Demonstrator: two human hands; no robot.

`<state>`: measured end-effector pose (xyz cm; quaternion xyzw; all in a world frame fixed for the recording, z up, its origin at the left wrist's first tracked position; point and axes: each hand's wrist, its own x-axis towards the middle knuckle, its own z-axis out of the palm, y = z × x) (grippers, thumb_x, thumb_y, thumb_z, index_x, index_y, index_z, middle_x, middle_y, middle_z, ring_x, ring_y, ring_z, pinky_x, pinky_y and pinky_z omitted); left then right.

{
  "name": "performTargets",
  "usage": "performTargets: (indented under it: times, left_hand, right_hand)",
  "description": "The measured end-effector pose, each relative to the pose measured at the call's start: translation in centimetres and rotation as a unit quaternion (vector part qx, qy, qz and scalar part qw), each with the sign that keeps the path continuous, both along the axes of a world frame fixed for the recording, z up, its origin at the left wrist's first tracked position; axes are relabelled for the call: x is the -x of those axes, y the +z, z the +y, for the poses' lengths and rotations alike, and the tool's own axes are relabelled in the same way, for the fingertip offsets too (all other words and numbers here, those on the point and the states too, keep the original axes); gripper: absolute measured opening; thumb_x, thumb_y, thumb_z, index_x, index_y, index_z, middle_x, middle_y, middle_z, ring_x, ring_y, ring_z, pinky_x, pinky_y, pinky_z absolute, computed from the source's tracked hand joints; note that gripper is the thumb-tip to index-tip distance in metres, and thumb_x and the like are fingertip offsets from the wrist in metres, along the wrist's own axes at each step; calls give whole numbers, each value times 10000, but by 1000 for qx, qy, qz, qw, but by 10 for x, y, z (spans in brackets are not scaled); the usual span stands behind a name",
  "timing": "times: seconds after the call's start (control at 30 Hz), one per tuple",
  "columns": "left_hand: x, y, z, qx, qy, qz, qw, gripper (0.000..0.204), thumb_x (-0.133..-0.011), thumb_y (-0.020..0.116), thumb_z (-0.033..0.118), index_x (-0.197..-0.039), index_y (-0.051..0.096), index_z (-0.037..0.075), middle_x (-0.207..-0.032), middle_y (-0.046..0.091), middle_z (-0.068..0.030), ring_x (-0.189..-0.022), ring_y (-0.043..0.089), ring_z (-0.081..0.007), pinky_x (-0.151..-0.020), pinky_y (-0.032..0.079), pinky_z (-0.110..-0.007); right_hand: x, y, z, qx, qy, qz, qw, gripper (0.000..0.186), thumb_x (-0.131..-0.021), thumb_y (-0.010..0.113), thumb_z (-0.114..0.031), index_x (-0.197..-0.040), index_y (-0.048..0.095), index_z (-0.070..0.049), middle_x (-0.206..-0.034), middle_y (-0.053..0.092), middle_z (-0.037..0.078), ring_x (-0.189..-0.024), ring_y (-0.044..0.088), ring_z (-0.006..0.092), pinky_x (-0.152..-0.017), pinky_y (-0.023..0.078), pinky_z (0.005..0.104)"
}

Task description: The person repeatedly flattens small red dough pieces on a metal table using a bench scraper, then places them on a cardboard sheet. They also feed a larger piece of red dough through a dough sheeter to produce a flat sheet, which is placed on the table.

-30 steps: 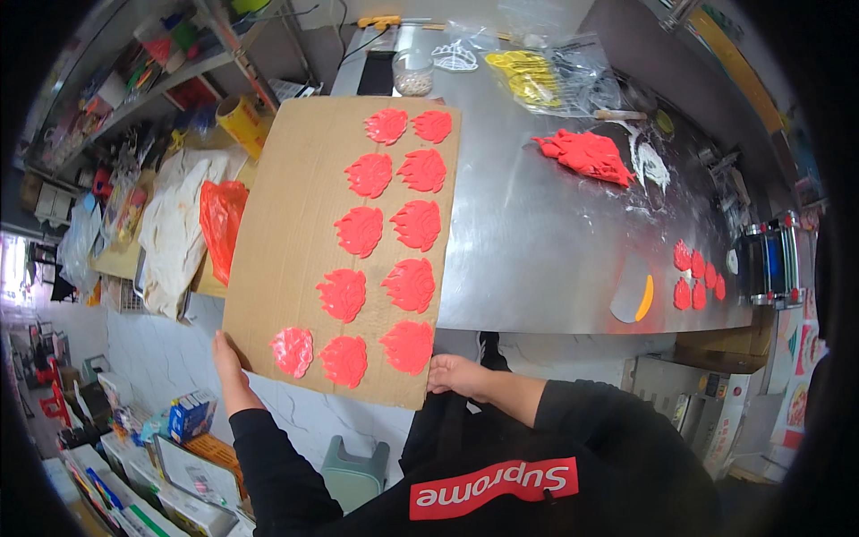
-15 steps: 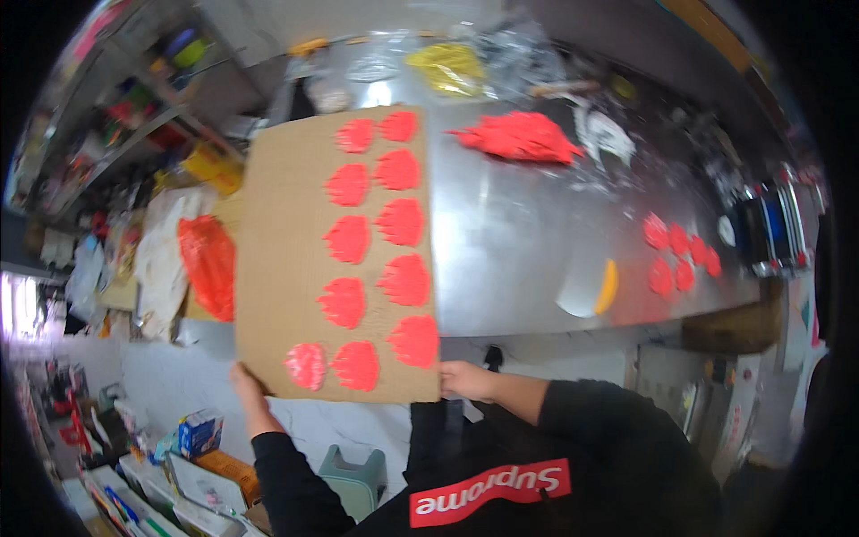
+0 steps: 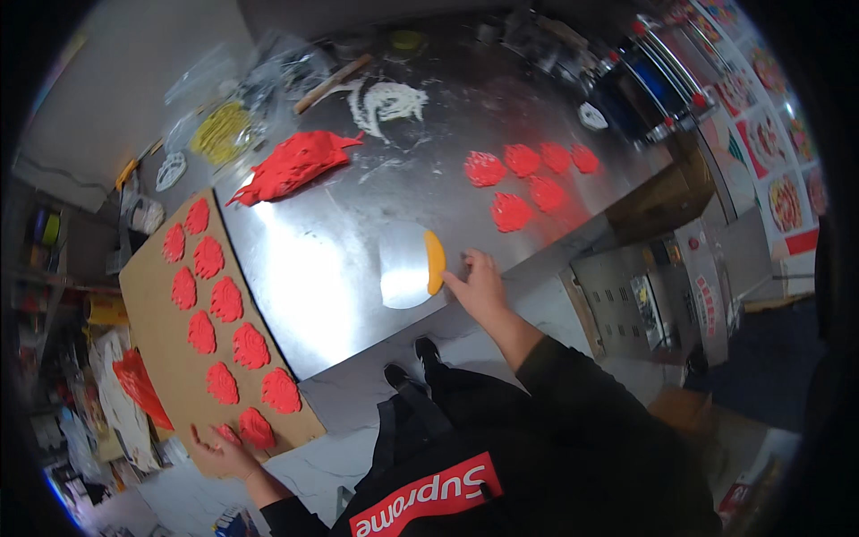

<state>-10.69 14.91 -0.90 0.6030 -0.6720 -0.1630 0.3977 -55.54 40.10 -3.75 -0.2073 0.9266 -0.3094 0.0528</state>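
At the lower left, my left hand (image 3: 222, 452) is open with its fingers apart, over the near corner of a brown cardboard sheet (image 3: 161, 336); one red piece is partly hidden by it. Several flat, ragged-edged red dough-like pieces (image 3: 251, 345) lie in rows on the cardboard. My right hand (image 3: 481, 288) hovers by the table's front edge, thumb and fingers apart and nothing between them. Just left of its fingertips a scraper (image 3: 435, 262) with a curved yellow-orange handle and a pale, shiny blade lies on the metal table (image 3: 331, 295).
Toward the back lies a big red dough-like lump (image 3: 300, 166), with white powder (image 3: 391, 103) and a wooden rolling pin (image 3: 333, 83) behind it. More red pieces (image 3: 512, 212) lie at the right, near a metal roller machine (image 3: 658, 76). A yellow bag-like bundle (image 3: 221, 132) sits back left.
Both hands held the cardboard before; the right hand has let go and moved right beside the scraper. The cardboard now lies further left and tilted, and the view has turned rightward.
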Motion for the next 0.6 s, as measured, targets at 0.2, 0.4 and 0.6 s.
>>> performTargets:
  times: [0.2, 0.4, 0.6]
  left_hand:
    - [166, 17, 25, -18, -241, 31, 970, 399, -917, 534, 73, -1293, 441, -24, -1324, 476, -143, -1238, 437, -259, -1062, 303, -359]
    - [285, 23, 82, -21, -421, -11, 907, 409, -857, 562, 17, -1256, 480, -19, -1273, 511, -167, -1211, 462, -311, -1039, 336, -383]
    - [420, 9, 157, -63, -606, -42, 792, 445, -848, 592, 125, -1265, 499, 3, -1287, 519, -189, -1213, 468, -362, -1013, 362, -428]
  right_hand:
    - [9, 1, -44, -88, 8, -163, 983, 523, -737, 707, -281, -1157, 508, -42, -1167, 535, 167, -957, 601, 345, -835, 493, 403]
    - [33, 1, 9, 41, 59, -252, 965, 365, -792, 664, -229, -1050, 538, -4, -946, 632, 135, -869, 632, 295, -716, 482, 397]
    - [38, 1, 159, 467, -168, -463, 734, 407, -947, 524, -197, -1303, 390, -53, -1087, 558, 67, -984, 590, 177, -792, 521, 338]
